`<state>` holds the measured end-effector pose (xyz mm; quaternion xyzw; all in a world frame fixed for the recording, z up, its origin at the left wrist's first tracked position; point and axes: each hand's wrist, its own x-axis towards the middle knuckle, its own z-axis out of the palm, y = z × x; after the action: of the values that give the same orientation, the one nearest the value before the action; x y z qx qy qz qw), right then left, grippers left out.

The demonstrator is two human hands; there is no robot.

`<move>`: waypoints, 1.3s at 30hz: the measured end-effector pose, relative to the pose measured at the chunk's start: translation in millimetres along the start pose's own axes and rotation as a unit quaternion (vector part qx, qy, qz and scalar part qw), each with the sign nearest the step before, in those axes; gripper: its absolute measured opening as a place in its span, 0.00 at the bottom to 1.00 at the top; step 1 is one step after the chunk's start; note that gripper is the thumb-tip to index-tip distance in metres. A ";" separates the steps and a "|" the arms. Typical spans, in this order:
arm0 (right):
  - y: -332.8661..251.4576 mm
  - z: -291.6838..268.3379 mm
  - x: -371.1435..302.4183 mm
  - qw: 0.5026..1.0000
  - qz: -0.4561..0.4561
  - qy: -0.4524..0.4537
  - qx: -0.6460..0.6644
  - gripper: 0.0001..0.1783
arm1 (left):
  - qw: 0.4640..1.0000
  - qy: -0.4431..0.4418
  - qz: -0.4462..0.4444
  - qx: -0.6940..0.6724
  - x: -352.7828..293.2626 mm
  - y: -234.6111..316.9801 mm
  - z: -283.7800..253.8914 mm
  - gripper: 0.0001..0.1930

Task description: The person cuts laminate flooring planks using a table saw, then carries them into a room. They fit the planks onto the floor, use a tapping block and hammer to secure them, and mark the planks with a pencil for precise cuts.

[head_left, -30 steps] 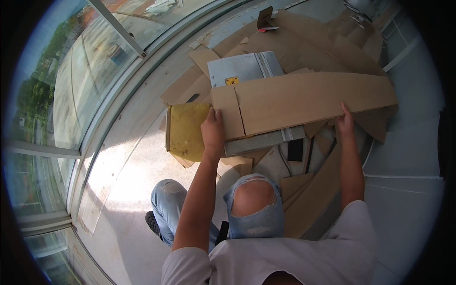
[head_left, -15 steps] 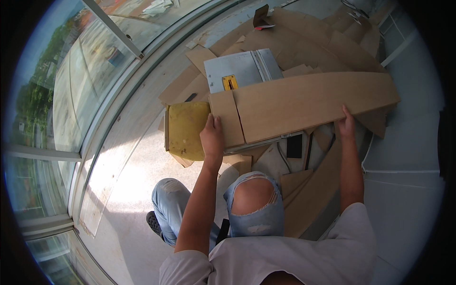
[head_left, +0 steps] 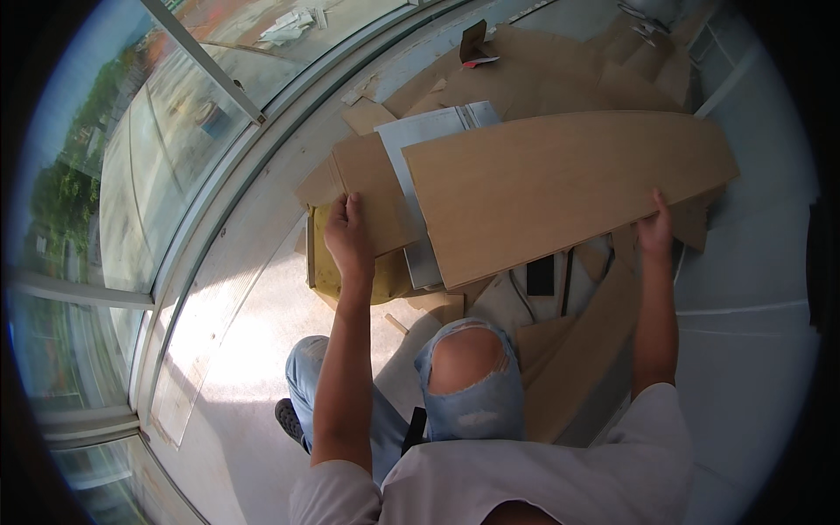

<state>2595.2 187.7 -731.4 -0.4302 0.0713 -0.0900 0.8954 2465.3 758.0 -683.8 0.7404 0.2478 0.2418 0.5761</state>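
My left hand point(head_left: 349, 238) is closed on the near edge of a short brown board piece point(head_left: 374, 179), thumb on top. That piece is tilted over the yellow part point(head_left: 328, 271) at the left side of a table saw point(head_left: 420, 131). My right hand point(head_left: 654, 231) grips the near edge of a long wooden board point(head_left: 560, 192), close to its tapered right end. The long board lies across the saw's grey top and hides the blade area. A strip of the grey top shows between the two pieces.
Brown sheets and offcuts point(head_left: 560, 70) cover the floor beyond the saw. A long board point(head_left: 582, 359) lies beside my right knee, near a cable point(head_left: 522, 297). Framed glass panels point(head_left: 192, 114) run along the left; a grey wall point(head_left: 744, 262) stands at right.
My left hand has moved left with the short piece, widening the gap from the long board. The long board has shifted and turned slightly, and now covers the saw's yellow insert.
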 end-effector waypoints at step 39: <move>275.1 323.7 175.2 0.519 -0.052 -0.412 -0.748 0.32 | 0.975 0.025 -0.089 0.203 -132.9 153.4 -321.0 0.23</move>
<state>2859.8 562.7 -755.1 -0.9333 -0.2864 0.1375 0.1675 2171.2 874.9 -473.8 0.8107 0.3711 0.1528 0.4262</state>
